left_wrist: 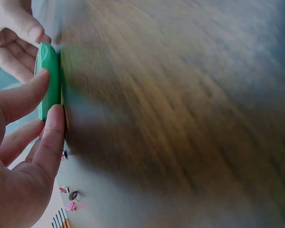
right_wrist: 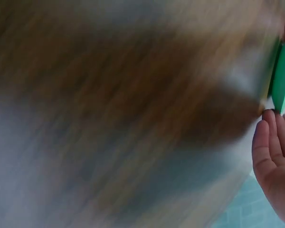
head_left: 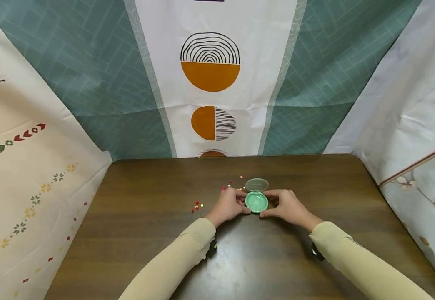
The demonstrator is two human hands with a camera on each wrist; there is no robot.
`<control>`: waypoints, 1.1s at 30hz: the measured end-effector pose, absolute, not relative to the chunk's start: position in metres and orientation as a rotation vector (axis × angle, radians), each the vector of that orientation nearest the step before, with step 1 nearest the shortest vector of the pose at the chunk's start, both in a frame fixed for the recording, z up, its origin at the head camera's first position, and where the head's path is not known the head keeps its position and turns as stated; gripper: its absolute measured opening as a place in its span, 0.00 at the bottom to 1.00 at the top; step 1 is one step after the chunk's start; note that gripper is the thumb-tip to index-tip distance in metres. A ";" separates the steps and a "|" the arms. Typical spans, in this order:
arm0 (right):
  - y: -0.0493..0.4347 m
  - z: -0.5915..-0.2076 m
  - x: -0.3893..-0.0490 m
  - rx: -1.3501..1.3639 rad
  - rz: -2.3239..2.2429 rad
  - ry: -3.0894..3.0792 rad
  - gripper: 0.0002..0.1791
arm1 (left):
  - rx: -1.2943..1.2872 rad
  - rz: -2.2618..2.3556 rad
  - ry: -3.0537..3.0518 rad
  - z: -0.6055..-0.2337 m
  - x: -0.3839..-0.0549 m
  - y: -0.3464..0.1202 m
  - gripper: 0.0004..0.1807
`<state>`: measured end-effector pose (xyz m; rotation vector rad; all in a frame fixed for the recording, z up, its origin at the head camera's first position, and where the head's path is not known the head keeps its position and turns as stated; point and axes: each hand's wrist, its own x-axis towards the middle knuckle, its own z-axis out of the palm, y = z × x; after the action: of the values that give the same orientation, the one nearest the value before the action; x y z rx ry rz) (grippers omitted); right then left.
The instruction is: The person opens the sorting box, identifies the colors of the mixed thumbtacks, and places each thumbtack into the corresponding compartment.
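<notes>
A small round green case [head_left: 256, 202] sits on the brown table with its clear lid [head_left: 256, 184] flipped back on the far side. My left hand [head_left: 229, 203] grips the left edge, thumb at the near side and fingers at the far side. On the opposite edge, my right hand [head_left: 286, 206] holds the rim between thumb and fingers. The left wrist view shows the case [left_wrist: 49, 85] edge-on, low over the tabletop, with the left thumb against its side. In the right wrist view, fingertips meet the lower end of the green case [right_wrist: 284, 78].
Several small colored thumbtacks [left_wrist: 71, 206] lie scattered just beyond the left hand. A second loose group of red and gold tacks [head_left: 197, 204] is farther left on the table [head_left: 146, 233]. Hanging patterned cloths [head_left: 210, 96] surround the table's back and sides.
</notes>
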<state>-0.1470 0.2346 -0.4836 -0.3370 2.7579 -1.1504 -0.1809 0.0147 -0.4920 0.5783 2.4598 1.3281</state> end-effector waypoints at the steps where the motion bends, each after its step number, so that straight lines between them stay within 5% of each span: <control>1: 0.232 -0.484 -0.147 -0.325 -1.163 2.751 0.39 | 0.582 1.321 2.460 -0.492 -0.181 0.015 0.25; 14: 0.220 -0.488 -0.149 -0.264 -1.136 2.815 0.38 | 0.611 1.194 2.562 -0.483 -0.183 0.004 0.21; 24: 0.224 -0.489 -0.149 -0.293 -1.075 2.870 0.41 | 0.403 0.981 2.877 -0.448 -0.213 -0.089 0.09; 33: 0.221 -0.487 -0.149 -0.320 -1.045 2.883 0.41 | 0.377 0.699 2.806 -0.462 -0.209 -0.135 0.01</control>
<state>-0.1495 0.2213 -0.4866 -0.3199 2.8825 -1.0448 -0.2092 -0.1347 -0.4618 0.3769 2.8059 0.6993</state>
